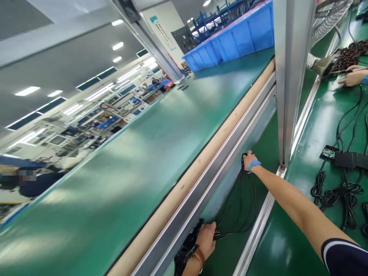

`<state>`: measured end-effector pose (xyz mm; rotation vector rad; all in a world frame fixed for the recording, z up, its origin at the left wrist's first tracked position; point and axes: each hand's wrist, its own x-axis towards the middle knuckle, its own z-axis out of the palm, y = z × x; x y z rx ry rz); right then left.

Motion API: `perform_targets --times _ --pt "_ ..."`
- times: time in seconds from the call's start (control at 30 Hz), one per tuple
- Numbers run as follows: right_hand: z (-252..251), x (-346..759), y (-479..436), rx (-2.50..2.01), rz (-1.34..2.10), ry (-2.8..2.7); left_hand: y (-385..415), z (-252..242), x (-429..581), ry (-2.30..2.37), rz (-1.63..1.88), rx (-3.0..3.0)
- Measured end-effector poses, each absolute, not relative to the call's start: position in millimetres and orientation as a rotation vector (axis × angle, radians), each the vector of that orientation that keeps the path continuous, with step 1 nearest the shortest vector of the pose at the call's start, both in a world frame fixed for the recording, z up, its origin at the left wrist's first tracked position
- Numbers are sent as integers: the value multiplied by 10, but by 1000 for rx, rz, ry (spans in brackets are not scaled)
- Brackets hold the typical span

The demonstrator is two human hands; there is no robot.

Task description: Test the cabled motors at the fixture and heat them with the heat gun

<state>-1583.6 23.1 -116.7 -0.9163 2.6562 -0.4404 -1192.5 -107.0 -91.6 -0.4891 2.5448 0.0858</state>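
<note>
My left hand (206,237), with a brown watch strap at the wrist, is closed round black cables (220,234) low under the belt's edge. Beside it lies a dark bundle of cables (186,245), partly hidden by the wrist. My right hand (248,160), wearing a blue wristband (254,165), reaches farther under the metal rail. Its fingers are closed on a black cable bundle (243,159). Several thin black cables (254,203) run in loose loops between the two hands over the green surface.
A metal post (290,76) rises just beyond my right arm. Above my hands runs the rail (201,180) of the green conveyor belt (138,153). Blue bins (238,36) stand at its far end. At right lie coiled cables (345,195) and black adapters (345,160); another person's hand (355,76) is beyond.
</note>
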Motion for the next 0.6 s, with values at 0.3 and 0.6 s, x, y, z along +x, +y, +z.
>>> perform_targets --times 0.3,0.6 --pt "-1016 -15303 801 -761 -494 2539 -533 253 -11556 3005 521 -1043" --pt "-1058 -14893 1236 -1146 -411 2484 41 700 -11252 2815 170 -1153"
